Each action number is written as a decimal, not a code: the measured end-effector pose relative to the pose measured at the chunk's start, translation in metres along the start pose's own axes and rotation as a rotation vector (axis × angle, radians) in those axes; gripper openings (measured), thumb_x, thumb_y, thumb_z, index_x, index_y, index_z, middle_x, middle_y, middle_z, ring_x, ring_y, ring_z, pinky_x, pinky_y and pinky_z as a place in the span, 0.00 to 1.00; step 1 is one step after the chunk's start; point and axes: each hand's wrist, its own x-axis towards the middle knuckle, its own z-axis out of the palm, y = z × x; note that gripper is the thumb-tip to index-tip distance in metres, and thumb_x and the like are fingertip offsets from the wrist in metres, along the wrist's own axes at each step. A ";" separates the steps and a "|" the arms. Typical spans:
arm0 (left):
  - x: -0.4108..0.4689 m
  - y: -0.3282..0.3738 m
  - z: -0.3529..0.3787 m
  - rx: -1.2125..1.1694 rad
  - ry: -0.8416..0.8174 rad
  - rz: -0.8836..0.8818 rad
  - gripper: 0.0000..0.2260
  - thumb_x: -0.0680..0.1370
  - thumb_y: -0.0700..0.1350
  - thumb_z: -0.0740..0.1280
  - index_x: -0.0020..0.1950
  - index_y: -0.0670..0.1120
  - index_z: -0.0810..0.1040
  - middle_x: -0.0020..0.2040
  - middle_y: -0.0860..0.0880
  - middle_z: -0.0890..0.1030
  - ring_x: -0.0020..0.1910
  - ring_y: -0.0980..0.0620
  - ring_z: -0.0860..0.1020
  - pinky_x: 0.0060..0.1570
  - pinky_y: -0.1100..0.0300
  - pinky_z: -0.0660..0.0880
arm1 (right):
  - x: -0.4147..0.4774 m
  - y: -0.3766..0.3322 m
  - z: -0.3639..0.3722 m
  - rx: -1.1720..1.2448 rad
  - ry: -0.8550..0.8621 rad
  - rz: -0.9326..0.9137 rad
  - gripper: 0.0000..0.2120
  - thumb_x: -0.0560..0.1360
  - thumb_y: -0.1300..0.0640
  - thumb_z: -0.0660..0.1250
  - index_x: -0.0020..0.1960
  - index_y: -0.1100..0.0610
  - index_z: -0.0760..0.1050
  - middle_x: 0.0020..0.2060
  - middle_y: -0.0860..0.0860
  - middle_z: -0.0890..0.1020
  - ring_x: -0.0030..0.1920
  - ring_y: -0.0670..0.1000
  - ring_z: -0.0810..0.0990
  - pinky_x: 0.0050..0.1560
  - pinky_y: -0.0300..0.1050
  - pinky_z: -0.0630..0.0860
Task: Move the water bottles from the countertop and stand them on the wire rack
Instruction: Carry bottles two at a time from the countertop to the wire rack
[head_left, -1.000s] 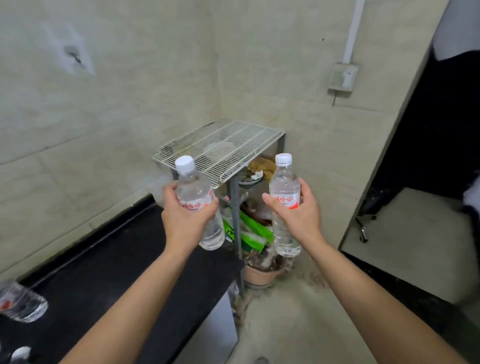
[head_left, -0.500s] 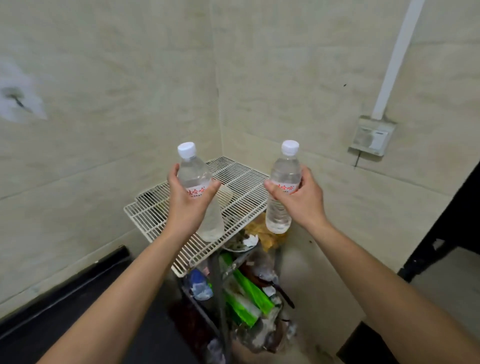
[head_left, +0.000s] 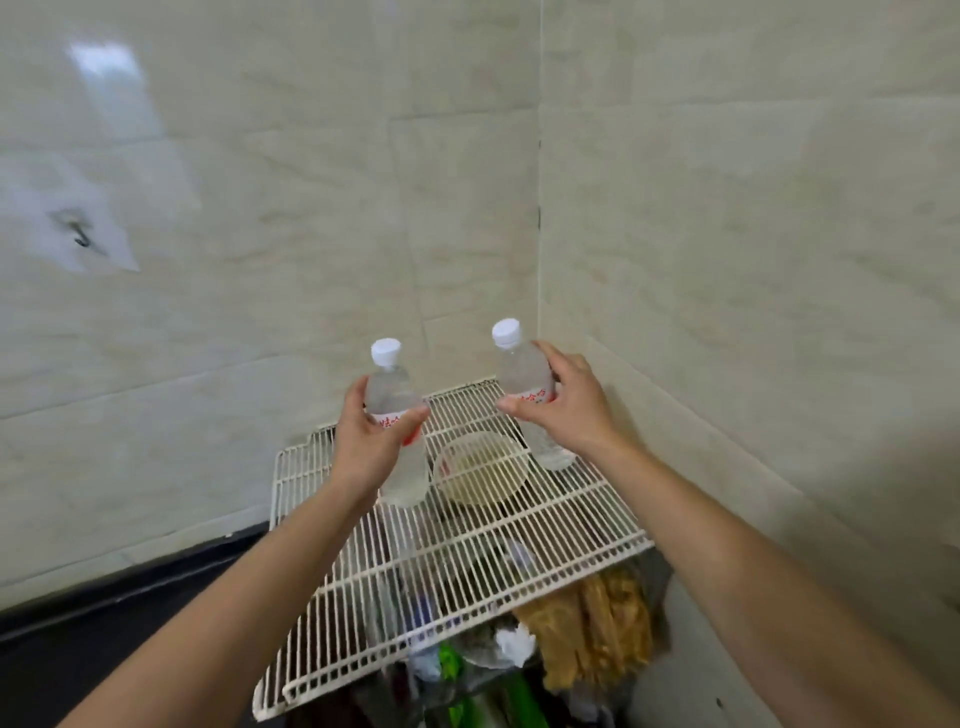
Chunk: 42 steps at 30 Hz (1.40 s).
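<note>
Both bottles now sit low over the wire rack (head_left: 519, 545). Left hand (head_left: 363, 447) wraps one bottle (head_left: 397, 415), right hand (head_left: 566, 410) wraps another bottle (head_left: 524, 379); seat bases flat across wires beneath each palm.

You have a single view here, from the camera on your head, so nothing is shared with a second angle. It looks forward and steeply down along both of your forearms into a tiled corner where two walls meet. The wire rack (head_left: 457, 545) sits directly below and ahead, close enough to fill the lower middle of the frame, with its near edge at the bottom. Your left hand (head_left: 366, 447) and right hand (head_left: 563, 410) sit near the centre, at arm's reach. The wide lens bends the wall joints outward toward the edges, and a strip of dark countertop (head_left: 78, 654) shows at lower left.
</note>
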 end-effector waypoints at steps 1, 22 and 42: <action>0.012 0.000 0.002 0.027 0.013 0.000 0.30 0.69 0.45 0.79 0.68 0.49 0.71 0.51 0.51 0.83 0.41 0.60 0.83 0.37 0.65 0.78 | 0.014 0.006 0.004 -0.004 -0.020 0.006 0.46 0.63 0.42 0.83 0.77 0.46 0.67 0.63 0.51 0.73 0.63 0.51 0.77 0.69 0.49 0.72; 0.173 -0.049 -0.051 0.056 -0.022 -0.085 0.33 0.71 0.40 0.78 0.73 0.49 0.69 0.59 0.50 0.82 0.53 0.48 0.83 0.55 0.50 0.80 | 0.149 -0.013 0.177 0.189 -0.245 0.085 0.46 0.67 0.43 0.80 0.79 0.45 0.62 0.67 0.47 0.79 0.64 0.51 0.80 0.66 0.58 0.77; 0.132 -0.149 -0.065 0.326 -0.061 -0.195 0.28 0.77 0.46 0.71 0.75 0.51 0.65 0.67 0.52 0.78 0.64 0.53 0.77 0.62 0.56 0.74 | 0.130 0.029 0.236 -0.134 -0.319 0.053 0.35 0.70 0.48 0.79 0.74 0.48 0.69 0.62 0.48 0.83 0.59 0.49 0.83 0.64 0.50 0.78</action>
